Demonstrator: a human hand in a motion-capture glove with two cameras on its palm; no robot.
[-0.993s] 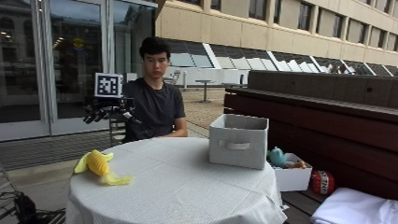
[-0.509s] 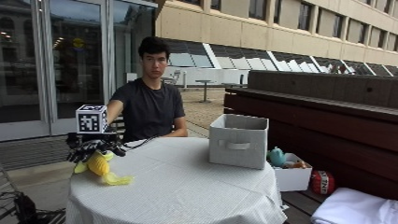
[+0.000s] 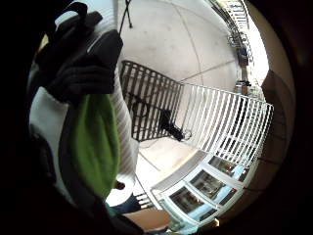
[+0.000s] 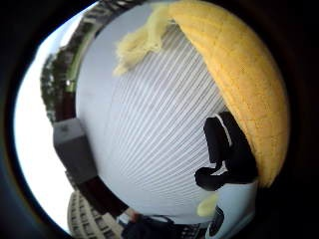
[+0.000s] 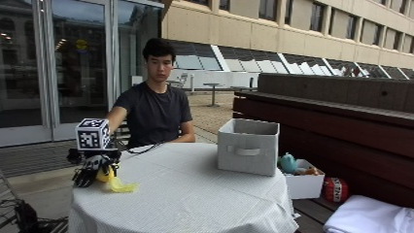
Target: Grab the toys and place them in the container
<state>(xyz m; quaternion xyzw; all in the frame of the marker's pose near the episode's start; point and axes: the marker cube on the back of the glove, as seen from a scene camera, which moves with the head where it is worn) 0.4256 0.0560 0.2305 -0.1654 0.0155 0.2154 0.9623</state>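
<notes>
Yellow plush corn toy point(image 5: 111, 178), pale fringed husk trailing, under gloved right hand's point(image 5: 87, 170) curled fingers.

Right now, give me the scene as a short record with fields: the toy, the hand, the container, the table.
toy: yellow plush toy, at the table's edge, far from the container
hand: gloved right hand lies over the toy, fingers curled against it
container: grey fabric bin, upright on the table, open top
table: round, white striped tablecloth
progress: toy not yet in the bin
</notes>
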